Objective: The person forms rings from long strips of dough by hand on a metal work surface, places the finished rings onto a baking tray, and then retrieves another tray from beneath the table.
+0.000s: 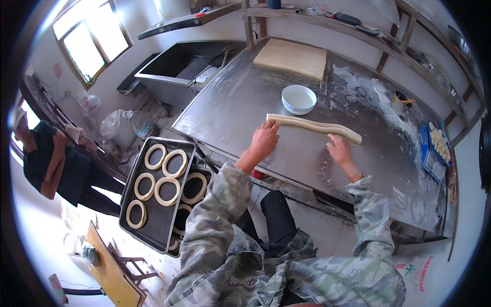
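A long pale dough strip (314, 126) lies across the metal worktable, slightly bent and dipping toward its right end. My left hand (263, 138) is at the strip's left end, its fingers closed on the lower edge there. Just below the strip's right part, my right hand (341, 152) has fingers a little apart, thumb and index fingertip near the dough, holding nothing that shows. Behind the strip stands a white bowl (298, 100) of clear liquid. Farther back, a flat dough slab (290, 57) shows lengthwise cut lines.
Left of the worktable (225, 115), a black tray (153, 217) holds several dough rings, above another tray with more rings. A blue container (434, 163) with dough scraps and a dark mug (400, 100) stand at the right. Another person (56, 158) stands far left.
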Demonstrator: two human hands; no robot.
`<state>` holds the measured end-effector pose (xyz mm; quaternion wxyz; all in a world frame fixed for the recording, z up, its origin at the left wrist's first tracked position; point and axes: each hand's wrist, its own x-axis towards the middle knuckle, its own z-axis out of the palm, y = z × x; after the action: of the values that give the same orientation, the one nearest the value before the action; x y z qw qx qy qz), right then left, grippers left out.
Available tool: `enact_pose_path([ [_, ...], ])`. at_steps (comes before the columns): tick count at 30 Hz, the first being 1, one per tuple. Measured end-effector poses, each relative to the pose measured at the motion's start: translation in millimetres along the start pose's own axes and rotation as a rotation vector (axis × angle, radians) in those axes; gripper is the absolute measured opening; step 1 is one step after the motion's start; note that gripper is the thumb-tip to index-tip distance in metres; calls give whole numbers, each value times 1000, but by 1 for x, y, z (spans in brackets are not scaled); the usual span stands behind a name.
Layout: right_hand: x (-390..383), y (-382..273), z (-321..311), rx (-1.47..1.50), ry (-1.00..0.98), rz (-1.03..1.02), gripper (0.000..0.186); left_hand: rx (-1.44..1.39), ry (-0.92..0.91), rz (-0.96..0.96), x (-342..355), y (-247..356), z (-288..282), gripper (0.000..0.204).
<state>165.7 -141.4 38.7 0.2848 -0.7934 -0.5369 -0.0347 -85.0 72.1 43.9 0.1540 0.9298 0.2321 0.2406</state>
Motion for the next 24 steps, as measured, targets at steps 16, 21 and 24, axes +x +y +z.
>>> enact_pose_path([
  [16,29,24,-12,-302,-288,58,31,511,-19,70,31,3,66,24],
  [21,29,64,0,-368,70,-243,35,535,-97,-51,41,7,66,20],
  [24,18,53,-2,-394,-165,-63,37,457,-138,-8,26,16,56,19],
])
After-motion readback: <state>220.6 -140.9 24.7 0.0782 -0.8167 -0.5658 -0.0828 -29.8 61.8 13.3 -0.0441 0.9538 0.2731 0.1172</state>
